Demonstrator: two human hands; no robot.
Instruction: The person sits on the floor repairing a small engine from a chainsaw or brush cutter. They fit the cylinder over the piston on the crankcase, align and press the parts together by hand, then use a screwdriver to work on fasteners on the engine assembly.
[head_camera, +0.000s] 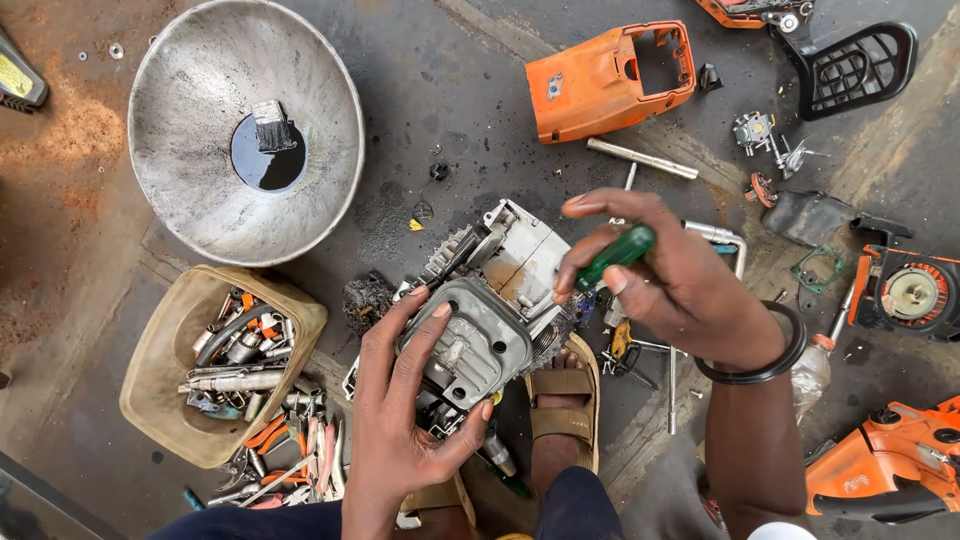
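The left hand lies spread over the grey engine block, fingers wrapped around its metal cover and pressing it down against the floor just in front of the sandalled foot. The right hand is clenched around a green-handled screwdriver, whose long axis slants from the handle at upper right down toward the block at lower left; the tip is hidden behind the fingers. The work looks well along in stripping: the orange casing already lies off beyond the right hand, other parts are scattered about, while the cover remains on the block.
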